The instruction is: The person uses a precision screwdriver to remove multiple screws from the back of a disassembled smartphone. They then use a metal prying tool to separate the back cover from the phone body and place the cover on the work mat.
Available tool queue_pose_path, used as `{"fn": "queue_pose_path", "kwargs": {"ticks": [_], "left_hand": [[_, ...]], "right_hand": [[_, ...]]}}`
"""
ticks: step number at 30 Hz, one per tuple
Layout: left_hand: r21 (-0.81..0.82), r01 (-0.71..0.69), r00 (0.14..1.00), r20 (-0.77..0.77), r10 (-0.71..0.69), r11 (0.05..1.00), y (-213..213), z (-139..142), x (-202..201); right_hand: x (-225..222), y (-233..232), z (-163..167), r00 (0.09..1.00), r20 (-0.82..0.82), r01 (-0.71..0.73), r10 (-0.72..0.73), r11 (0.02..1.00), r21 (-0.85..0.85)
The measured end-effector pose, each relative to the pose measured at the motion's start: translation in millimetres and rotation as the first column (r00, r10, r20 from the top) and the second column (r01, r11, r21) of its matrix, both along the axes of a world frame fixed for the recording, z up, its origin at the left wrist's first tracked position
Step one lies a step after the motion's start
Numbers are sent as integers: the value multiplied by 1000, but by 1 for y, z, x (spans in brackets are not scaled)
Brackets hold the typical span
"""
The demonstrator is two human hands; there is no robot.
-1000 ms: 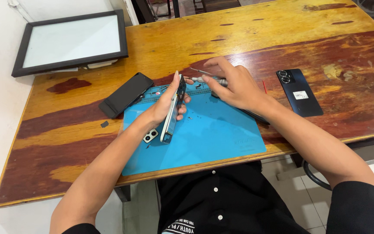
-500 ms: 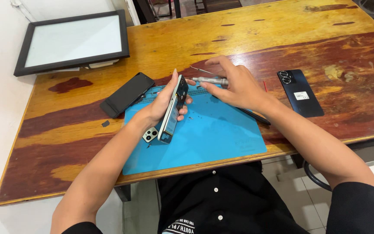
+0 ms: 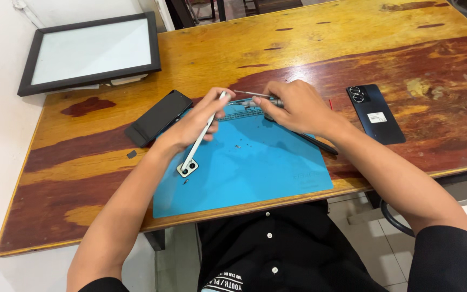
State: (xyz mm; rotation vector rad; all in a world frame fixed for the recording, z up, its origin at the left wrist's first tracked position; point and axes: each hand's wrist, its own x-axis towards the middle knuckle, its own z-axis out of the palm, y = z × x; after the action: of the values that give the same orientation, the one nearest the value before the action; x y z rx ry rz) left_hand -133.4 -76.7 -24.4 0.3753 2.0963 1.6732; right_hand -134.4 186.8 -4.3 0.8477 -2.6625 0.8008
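At the far left of the worn, red-and-yellow wooden table (image 3: 82, 162) we see a black-framed rectangular panel with a pale glass face (image 3: 90, 51), propped near the wall. Next comes a black slab-shaped phone (image 3: 159, 118) lying face down on the wood, just off the upper left corner of the blue rectangular work mat (image 3: 277, 173).

Our left hand (image 3: 193, 123) is over that corner of the mat. Its fingers are closed around a slim, light-coloured phone shell with a square camera block at its lower end (image 3: 197, 145). The shell is turned on edge and tilted, its camera end resting on or just above the mat and its top end up between the thumb and fingertips. A few tiny dark screws (image 3: 238, 146) lie on the mat just right of it, and one more speck sits below the camera block.

Our right hand (image 3: 293, 108) rests at the mat's upper edge, curled in a narrow pinch around a thin metal screwdriver (image 3: 255, 96) whose tip points left toward the top of the shell. A thin black rod-like tool (image 3: 320, 145) lies slanted under the right wrist at the mat's right edge.

Farther right, apart from the mat, a dark blue phone with two round camera lenses (image 3: 375, 113) lies back up on the table.
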Motion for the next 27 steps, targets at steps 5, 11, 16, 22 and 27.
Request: {"fn": "queue_pose_path", "kwargs": {"ticks": [5,11,16,22,27], "left_hand": [[-513,-71,833,-502,-232,855,-4,11,13],[-790,-200,865,-420,-273,580,6,14,17],[-621,-128,878,-433,-203,773,-7,11,7],[-38,44,984,-171,-50,998,-21,12,-9],[699,119,937,156,-313,705,-28,12,-7]], "right_hand": [[-2,0,-3,997,-2,75,-76,990,121],[-3,0,-1,987,68,132,-145,977,165],[-1,-1,-3,992,63,103,-113,983,150],[-1,0,-4,995,72,55,-67,986,157],[-1,-3,-11,992,112,35,-65,965,259]]}}
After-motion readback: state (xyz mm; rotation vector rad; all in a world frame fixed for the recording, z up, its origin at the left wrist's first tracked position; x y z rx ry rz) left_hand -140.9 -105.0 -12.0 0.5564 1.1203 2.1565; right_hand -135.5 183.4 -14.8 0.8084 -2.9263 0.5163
